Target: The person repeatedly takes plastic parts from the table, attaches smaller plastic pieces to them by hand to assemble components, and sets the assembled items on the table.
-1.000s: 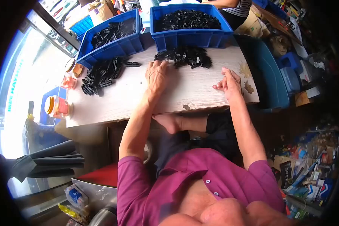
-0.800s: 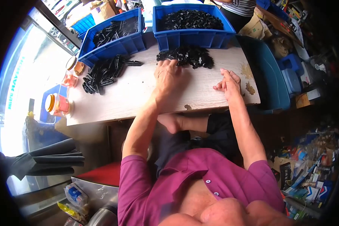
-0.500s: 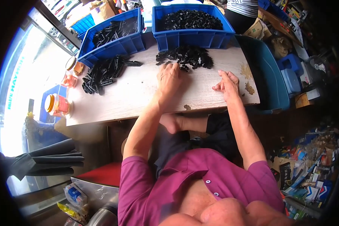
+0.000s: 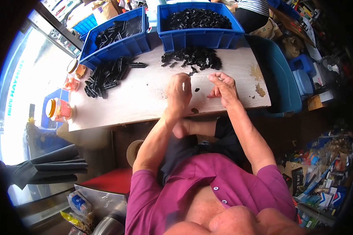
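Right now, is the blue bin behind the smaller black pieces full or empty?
The blue bin is largely filled: black pieces stretch across it.

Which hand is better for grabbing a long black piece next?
Probably the left hand: it's nearer the long black pieces, which lie to its left on the table. The right hand would have to reach past it. I can't tell whether the left holds something.

So the left forearm (image 4: 155,139) and right forearm (image 4: 252,135) both reach over the table's (image 4: 133,100) near edge. Left hand (image 4: 178,94) is curled, fingertips bunched near the thumb; right hand (image 4: 225,89) sits nearby (not touching it), fingers loosely bent.
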### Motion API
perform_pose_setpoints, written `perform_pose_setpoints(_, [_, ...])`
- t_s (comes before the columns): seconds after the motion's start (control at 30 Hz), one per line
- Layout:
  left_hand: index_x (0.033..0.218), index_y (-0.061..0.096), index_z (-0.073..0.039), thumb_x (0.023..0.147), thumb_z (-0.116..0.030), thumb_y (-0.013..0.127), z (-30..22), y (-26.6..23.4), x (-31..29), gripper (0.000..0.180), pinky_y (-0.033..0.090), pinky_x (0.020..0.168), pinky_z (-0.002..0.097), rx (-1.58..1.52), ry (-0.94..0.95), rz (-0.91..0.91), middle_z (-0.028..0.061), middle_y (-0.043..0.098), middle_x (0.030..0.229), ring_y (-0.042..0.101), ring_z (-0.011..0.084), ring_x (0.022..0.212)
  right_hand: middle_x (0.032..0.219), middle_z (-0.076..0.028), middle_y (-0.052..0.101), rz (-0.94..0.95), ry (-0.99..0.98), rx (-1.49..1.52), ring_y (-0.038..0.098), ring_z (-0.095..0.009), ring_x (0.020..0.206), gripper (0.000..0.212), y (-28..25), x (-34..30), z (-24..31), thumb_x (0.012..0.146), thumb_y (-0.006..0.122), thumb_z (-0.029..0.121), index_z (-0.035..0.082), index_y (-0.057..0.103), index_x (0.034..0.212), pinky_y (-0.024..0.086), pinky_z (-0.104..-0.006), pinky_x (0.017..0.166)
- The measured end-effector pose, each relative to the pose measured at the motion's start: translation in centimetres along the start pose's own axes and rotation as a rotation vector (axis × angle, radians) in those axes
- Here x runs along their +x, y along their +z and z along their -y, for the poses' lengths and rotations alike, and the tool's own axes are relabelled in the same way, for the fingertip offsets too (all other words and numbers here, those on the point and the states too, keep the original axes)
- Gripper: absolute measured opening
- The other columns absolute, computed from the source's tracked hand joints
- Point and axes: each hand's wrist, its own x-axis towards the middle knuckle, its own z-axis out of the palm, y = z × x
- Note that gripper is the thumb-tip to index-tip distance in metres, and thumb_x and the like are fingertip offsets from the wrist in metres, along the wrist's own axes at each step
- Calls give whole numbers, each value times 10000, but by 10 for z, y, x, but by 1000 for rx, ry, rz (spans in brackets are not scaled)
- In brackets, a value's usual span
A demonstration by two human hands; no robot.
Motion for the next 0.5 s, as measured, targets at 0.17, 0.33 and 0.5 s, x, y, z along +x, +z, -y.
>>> perform_pose_setpoints(0.17, [871,582,-50,778,91,643,0,-1,-2,179,512,667,325,-6,-2,2,104,638,819,640,250,729,468,5,466,14,3,-28,489,-116,392,272,13,0,-2,815,767,248,51,649,960,524,-315,454])
perform_pose_setpoints(0.33, [917,579,-50,762,73,667,-4,-6,-1,216,497,689,376,-96,8,70,113,626,845,618,306,784,484,6,473,64,-55,-41,458,-108,387,265,23,5,-8,842,748,233,56,663,1020,505,-305,443])
perform_pose_setpoints(0.5, [919,580,-51,752,79,650,-8,-7,-2,223,498,696,380,-145,38,131,111,623,831,607,300,782,580,11,540,100,-58,-55,414,-71,392,249,20,4,-12,832,756,234,37,677,963,478,-270,416])
